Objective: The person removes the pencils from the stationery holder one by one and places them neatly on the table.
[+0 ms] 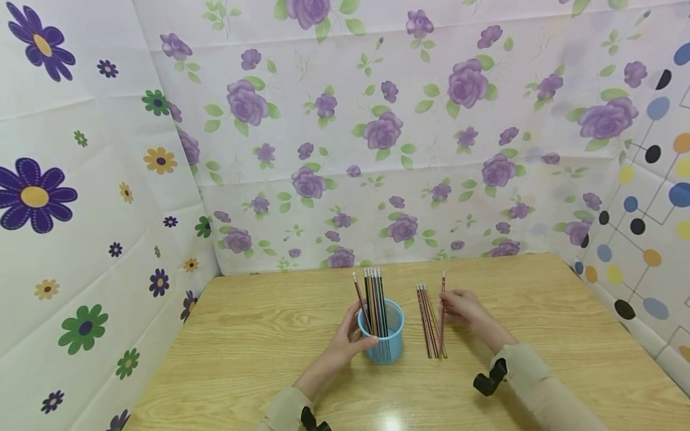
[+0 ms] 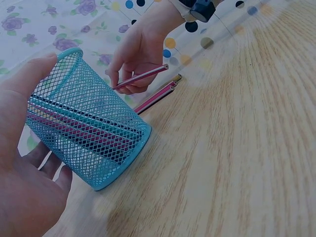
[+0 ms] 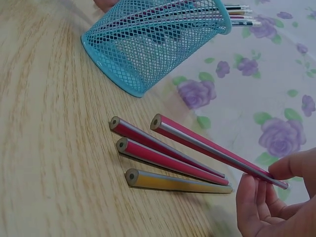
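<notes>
A blue mesh pencil cup (image 1: 392, 347) stands upright on the table, holding several pencils (image 1: 375, 299) with their white eraser ends up. My left hand (image 1: 345, 341) grips the cup round its left side, thumb at the front near the rim. To the right of it, my right hand (image 1: 466, 308) pinches a red pencil (image 3: 212, 145) near its eraser end, the unsharpened end pointing back toward me. Under and beside that pencil, two red pencils (image 3: 170, 158) and a yellow pencil (image 3: 177, 181) lie side by side on the table.
The wood-grain table (image 1: 242, 335) is backed by a white cloth with purple roses (image 1: 383, 131). Patterned cloths hang at the left and right sides. Each wrist wears a black camera band (image 1: 490, 378).
</notes>
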Tool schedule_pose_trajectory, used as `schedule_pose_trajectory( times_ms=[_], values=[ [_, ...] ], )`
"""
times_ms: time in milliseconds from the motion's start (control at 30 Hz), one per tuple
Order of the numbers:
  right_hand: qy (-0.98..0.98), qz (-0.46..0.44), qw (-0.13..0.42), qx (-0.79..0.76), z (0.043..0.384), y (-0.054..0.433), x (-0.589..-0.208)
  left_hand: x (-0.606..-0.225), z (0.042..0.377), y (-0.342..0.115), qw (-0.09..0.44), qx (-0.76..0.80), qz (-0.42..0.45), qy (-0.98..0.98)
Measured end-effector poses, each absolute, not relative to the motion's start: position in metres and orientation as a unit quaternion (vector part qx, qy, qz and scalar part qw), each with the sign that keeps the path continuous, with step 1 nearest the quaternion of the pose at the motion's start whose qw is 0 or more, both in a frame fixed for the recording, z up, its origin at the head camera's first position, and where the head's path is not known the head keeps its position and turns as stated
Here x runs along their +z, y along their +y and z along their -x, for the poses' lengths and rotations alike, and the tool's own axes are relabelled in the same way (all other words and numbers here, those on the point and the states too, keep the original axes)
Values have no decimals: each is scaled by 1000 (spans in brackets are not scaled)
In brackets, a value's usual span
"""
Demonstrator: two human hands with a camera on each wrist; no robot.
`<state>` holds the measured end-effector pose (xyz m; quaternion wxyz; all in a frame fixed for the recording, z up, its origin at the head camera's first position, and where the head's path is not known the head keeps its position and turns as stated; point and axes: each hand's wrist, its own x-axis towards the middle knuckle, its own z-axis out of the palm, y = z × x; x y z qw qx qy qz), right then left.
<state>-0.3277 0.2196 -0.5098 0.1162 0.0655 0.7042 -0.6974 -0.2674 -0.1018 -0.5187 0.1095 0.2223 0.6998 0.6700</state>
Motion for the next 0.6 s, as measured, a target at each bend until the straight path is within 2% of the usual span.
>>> schedule_pose_trajectory(
  times_ms=[600],
  values=[
    [759, -65, 100, -640, 336, 220, -518, -517, 266, -102, 111, 664, -216, 708]
  ],
)
